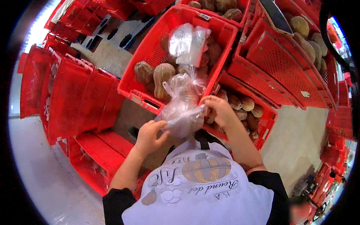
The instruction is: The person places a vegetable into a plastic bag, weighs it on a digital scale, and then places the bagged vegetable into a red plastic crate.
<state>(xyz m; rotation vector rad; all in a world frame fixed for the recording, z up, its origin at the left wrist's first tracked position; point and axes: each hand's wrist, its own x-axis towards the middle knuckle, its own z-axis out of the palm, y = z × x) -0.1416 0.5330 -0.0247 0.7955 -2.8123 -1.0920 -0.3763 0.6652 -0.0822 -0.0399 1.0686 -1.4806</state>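
Note:
A clear plastic bag point(182, 118) is stretched between my two hands in front of my chest. My left hand point(150, 136) pinches its left edge between thumb and fingers. At the bag's upper right corner, the fingers of my right hand point(218, 108) are closed on the plastic. Just beyond lies a knotted clear bag point(188, 84) in a red plastic crate point(128, 81); its contents are hard to make out. A butternut squash point(163, 80) and a rounder squash point(144, 72) sit left of it. White plastic packs with printed labels point(181, 40) rest on further produce behind.
A lower red crate point(268, 123) of elongated produce stands on the right. Stacked red crates point(76, 95) line the left, and more nested crates point(278, 62) rise on the right, with a dark flat panel point(275, 17) on top. Another person point(301, 209) is at the lower right.

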